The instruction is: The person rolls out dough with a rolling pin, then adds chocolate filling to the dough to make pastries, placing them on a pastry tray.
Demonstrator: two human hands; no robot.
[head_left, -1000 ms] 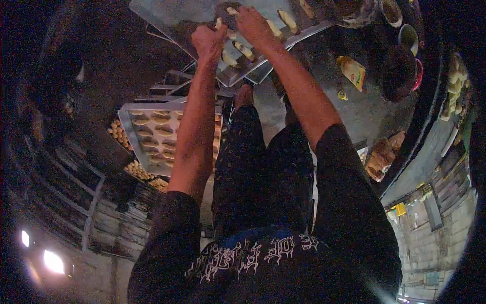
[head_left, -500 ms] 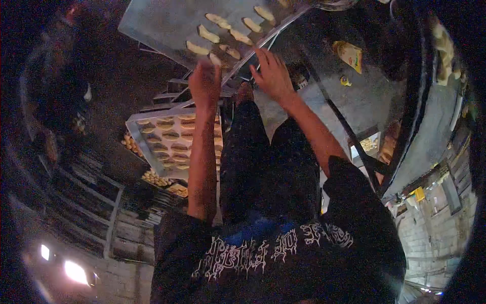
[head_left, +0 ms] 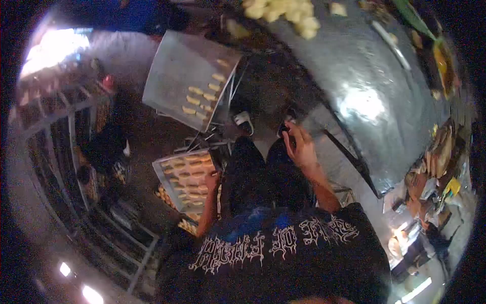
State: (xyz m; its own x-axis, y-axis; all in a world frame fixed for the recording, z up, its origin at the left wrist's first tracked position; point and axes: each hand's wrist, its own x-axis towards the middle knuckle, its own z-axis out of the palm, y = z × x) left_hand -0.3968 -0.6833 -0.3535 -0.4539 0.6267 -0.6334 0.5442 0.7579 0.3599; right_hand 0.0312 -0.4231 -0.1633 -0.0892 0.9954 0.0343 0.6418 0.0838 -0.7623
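Observation:
My left hand (head_left: 212,181) is at the right edge of the lower tray (head_left: 161,176), which carries rows of long, browned-looking dough pieces (head_left: 190,175). Blur hides its fingers. My right hand (head_left: 302,146) hangs in the air over my right thigh, fingers loosely bent and a little apart, nothing visible in them. Farther forward, beyond both hands, a metal baking tray (head_left: 169,71) holds several pale, elongated dough pieces (head_left: 209,96) along its right side; its left part shows bare metal.
To the right runs a long shiny worktable (head_left: 349,66), bearing a heap of pale dough lumps (head_left: 288,15) and a light-coloured rod (head_left: 391,44). Metal racks (head_left: 61,137) stand at the left. My shoe (head_left: 244,122) shows on the floor. A yellow item (head_left: 452,186) lies far right.
Both hands have drawn back from the upper tray, my left down to the lower tray, my right over my leg. The view has shifted, bringing the worktable and dough heap into sight.

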